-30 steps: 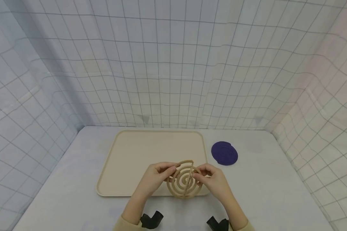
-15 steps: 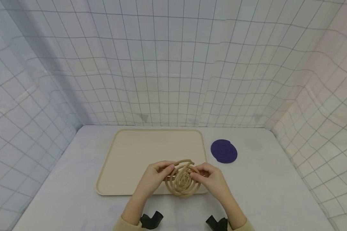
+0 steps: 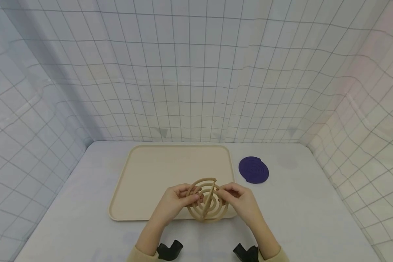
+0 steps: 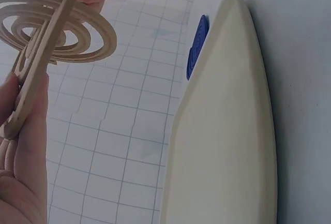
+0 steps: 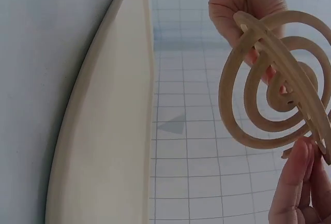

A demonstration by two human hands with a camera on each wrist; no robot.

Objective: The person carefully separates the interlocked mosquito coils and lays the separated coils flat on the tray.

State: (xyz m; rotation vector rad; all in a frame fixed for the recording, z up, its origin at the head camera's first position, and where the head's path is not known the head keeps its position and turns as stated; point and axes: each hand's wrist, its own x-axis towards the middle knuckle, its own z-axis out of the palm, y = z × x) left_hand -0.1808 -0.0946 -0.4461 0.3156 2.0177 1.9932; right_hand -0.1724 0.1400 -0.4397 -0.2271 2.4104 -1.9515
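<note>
A tan wooden trivet of concentric rings crossed by a flat bar point(image 3: 207, 199), pinched by left hand point(image 3: 171, 203) and right hand point(image 3: 241, 203) above the beige tray's point(image 3: 144, 174) near edge; only the head view shows both grips.

No text, label, brand, number or sign can be read anywhere in these views.
</note>
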